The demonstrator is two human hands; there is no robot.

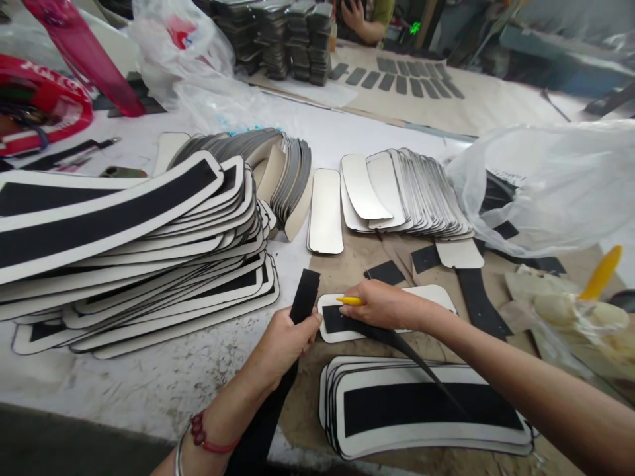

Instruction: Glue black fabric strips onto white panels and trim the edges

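Black strips stand up from the closed fingers of my left hand, and a long black length hangs below it. Beside it, my right hand is closed around a yellow tool over a white rounded panel. Under these fingers a black strip lies on the panel's left end, its tail trailing down to the right. Nearer me rests a stack of white panels with black centres. My right palm hides the middle of the worked panel.
A tall pile of black-centred panels fills the left. Plain white panels stand in a row behind my hands. Plastic sheeting and a yellow-handled brush are at the right. A person is across the table.
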